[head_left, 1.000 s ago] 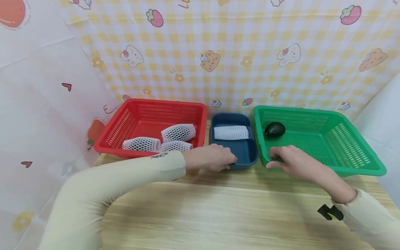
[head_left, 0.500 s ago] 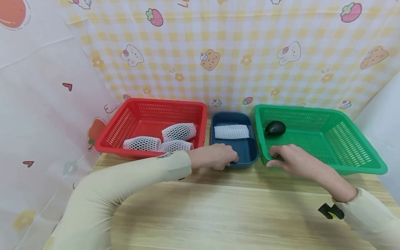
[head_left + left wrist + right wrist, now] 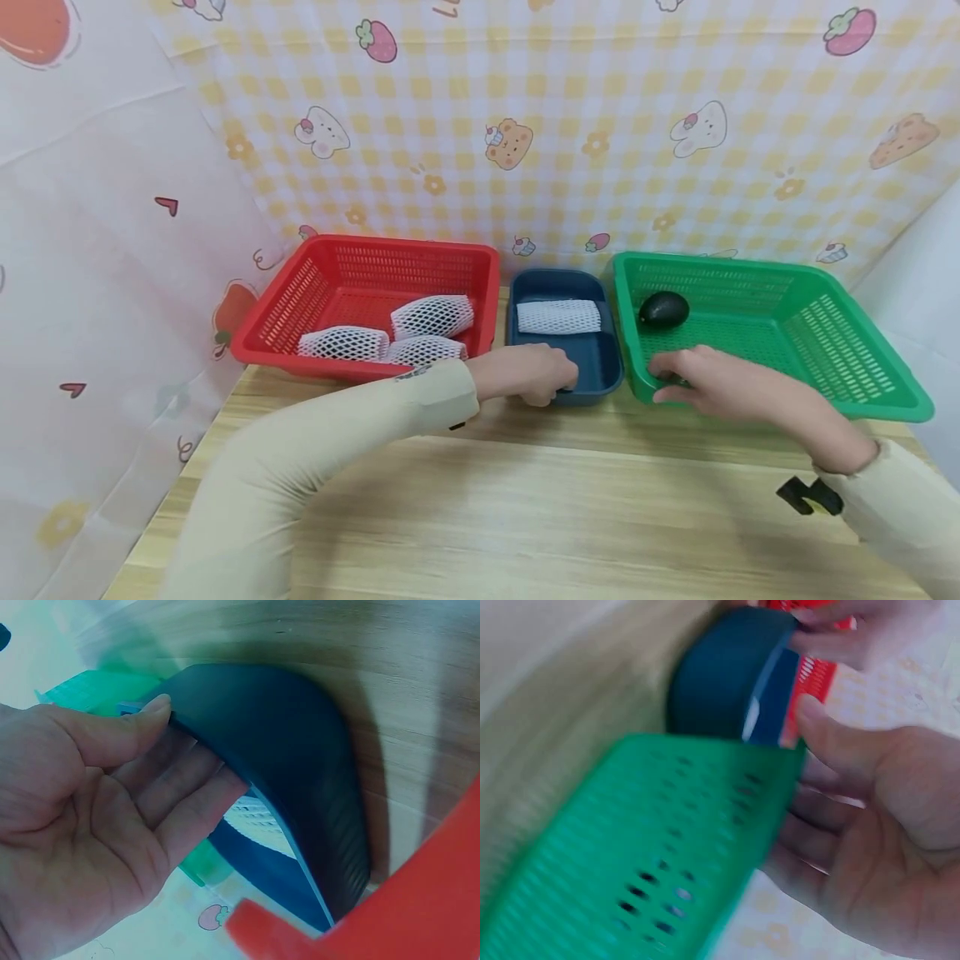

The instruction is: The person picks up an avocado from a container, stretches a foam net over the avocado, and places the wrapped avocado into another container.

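Observation:
My left hand (image 3: pixel 528 373) holds the near rim of a dark blue plastic bin (image 3: pixel 596 360); in the left wrist view its thumb (image 3: pixel 146 724) lies outside the wall and the fingers reach inside. A white foam net sleeve (image 3: pixel 558 317) lies across the bin. At the near left corner of a green slotted basket (image 3: pixel 750 346), my right hand (image 3: pixel 723 385) grips the rim, thumb outside and fingers within, as the right wrist view also shows. One dark avocado (image 3: pixel 664 310) sits in that basket's left part. Some fingertips are hidden behind the container walls.
Left of the bin stands a red slotted basket (image 3: pixel 296 304) with three netted pieces (image 3: pixel 431 317) in its near part. All three containers stand in a row on a wooden table (image 3: pixel 570 500). A checked cloth (image 3: pixel 420 108) hangs close behind them.
My left arm has shifted a little to the right while the hand stays at the bin's rim. The right forearm also sits slightly further right. The containers and their contents look unchanged.

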Available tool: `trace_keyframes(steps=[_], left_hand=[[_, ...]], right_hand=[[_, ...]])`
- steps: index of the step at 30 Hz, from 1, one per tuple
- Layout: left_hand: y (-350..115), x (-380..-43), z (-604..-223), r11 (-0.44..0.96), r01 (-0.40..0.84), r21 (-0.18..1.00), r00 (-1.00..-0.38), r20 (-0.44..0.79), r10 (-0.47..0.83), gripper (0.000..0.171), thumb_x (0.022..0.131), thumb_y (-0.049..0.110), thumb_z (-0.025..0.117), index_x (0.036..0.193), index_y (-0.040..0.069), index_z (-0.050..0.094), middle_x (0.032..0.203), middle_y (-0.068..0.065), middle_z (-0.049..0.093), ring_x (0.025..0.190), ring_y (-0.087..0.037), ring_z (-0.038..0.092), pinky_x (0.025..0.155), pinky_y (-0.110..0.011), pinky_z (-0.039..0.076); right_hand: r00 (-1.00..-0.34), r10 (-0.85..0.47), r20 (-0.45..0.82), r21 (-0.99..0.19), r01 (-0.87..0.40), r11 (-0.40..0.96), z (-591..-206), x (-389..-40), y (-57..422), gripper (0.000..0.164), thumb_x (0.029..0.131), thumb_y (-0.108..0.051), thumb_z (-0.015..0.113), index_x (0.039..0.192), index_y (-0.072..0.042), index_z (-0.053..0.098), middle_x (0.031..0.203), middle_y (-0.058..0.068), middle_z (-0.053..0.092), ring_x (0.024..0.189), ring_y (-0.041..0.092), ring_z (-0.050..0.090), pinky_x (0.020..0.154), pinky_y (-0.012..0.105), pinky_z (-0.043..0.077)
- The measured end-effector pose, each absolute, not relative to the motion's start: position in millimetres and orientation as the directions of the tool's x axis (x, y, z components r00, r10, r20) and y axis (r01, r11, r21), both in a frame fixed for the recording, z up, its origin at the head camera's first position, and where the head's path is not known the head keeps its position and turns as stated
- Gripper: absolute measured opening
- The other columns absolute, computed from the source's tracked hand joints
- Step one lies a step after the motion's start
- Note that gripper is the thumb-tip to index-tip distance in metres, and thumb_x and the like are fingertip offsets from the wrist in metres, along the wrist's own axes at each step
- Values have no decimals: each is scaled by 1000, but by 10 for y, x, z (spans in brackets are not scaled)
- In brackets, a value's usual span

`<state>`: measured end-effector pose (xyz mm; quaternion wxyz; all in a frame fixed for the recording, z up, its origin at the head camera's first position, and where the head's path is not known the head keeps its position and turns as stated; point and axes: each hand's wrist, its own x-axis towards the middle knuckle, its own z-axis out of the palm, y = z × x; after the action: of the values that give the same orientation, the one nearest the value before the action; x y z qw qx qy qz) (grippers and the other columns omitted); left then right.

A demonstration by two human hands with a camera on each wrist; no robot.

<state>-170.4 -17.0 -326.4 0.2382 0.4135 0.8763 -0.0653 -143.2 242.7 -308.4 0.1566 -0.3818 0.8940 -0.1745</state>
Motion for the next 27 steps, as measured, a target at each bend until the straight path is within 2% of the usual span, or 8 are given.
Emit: trace_keyframes(steps=[2, 4, 7, 9, 14, 19, 27], left_hand=[[-168, -1710, -3263, 656, 750, 86, -548, -476, 688, 19, 98, 14, 68, 118, 16, 68, 96, 0, 61, 88, -16, 57, 73, -25, 50], [-166, -1716, -3263, 657, 748, 93, -546, -476, 689, 18, 98, 14, 68, 116, 16, 68, 95, 0, 61, 88, -16, 57, 72, -25, 49], [-167, -1727, -3262, 656, 748, 103, -542, -475, 693, 16, 98, 12, 68, 114, 15, 68, 94, -1, 61, 87, -16, 57, 70, -26, 49], [-170, -1728, -3258, 655, 748, 107, -540, -477, 694, 16, 98, 12, 68, 113, 15, 68, 93, -1, 61, 87, -16, 57, 70, -26, 48], [-170, -1723, -3251, 652, 751, 107, -533, -485, 693, 16, 100, 13, 66, 115, 15, 69, 94, -1, 61, 87, -16, 57, 70, -25, 48], [-177, -1714, -3255, 658, 745, 111, -541, -477, 693, 20, 98, 13, 69, 118, 15, 69, 95, 0, 61, 88, -16, 57, 72, -25, 49], [-161, -1710, -3266, 653, 751, 101, -541, -474, 695, 22, 98, 13, 68, 121, 14, 69, 95, 0, 62, 88, -16, 57, 72, -25, 49]], right_hand=[[-641, -739, -207, -428, -620, 657, -3001, -1468, 2451, 8, 96, -10, 71, 99, -12, 65, 83, -10, 57, 70, 5, 54, 63, 28, 48], [-643, -720, -262, -406, -603, 686, -2916, -1514, 2484, 19, 96, -11, 72, 113, -6, 67, 101, -2, 67, 85, 14, 64, 72, 34, 55], [-677, -661, -323, -357, -560, 748, -2791, -1607, 2534, 40, 94, -14, 74, 129, 1, 62, 122, 12, 66, 105, 30, 66, 83, 45, 56], [-695, -630, -345, -329, -539, 775, -2723, -1689, 2567, 46, 94, -15, 75, 132, 3, 59, 125, 15, 64, 111, 37, 63, 86, 48, 55], [-725, -571, -385, -248, -514, 821, -2634, -1936, 2643, 53, 92, -19, 77, 134, 6, 56, 121, 19, 64, 110, 41, 61, 84, 50, 54], [-736, -529, -422, -176, -506, 845, -2659, -2223, 2714, 60, 89, -21, 80, 133, 11, 54, 123, 33, 58, 114, 52, 56, 87, 56, 51], [-766, -508, -395, -136, -498, 857, -2851, -2604, 2764, 67, 86, -12, 83, 137, 15, 48, 136, 40, 47, 123, 57, 46, 93, 61, 46]])
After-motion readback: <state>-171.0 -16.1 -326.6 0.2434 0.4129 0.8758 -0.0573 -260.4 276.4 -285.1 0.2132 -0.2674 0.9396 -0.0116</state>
